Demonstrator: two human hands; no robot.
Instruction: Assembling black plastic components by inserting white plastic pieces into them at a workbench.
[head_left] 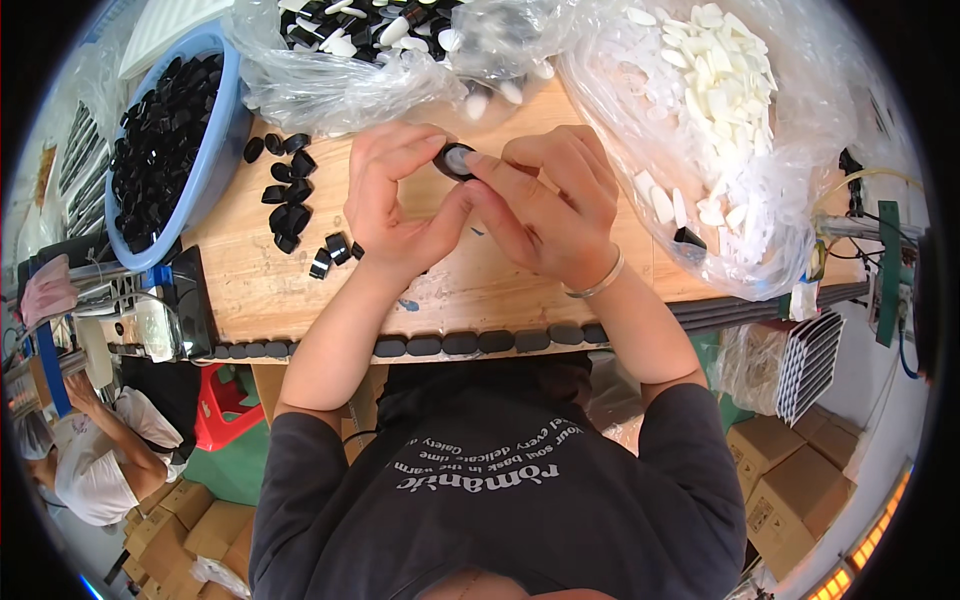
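My left hand [385, 200] grips a small black oval cap [443, 163] between thumb and fingers, over the middle of the wooden table. Inside the cap's rim shows a pale oval insert [458, 158]. My right hand [555, 200] presses its index finger onto the insert, its thumb close against my left thumb. The other right fingers are curled, and I cannot tell whether they hold anything. Left of my left hand, several loose black caps [290, 190] lie on the table in a rough column.
A blue basin [240, 120] of black caps stands at left. At the back, a clear bag [320, 95] holds mixed black and white pieces. White pieces [715, 90] fill another bag at right. Black pieces [460, 343] line the table's near edge. A co-worker [105, 460] sits at lower left.
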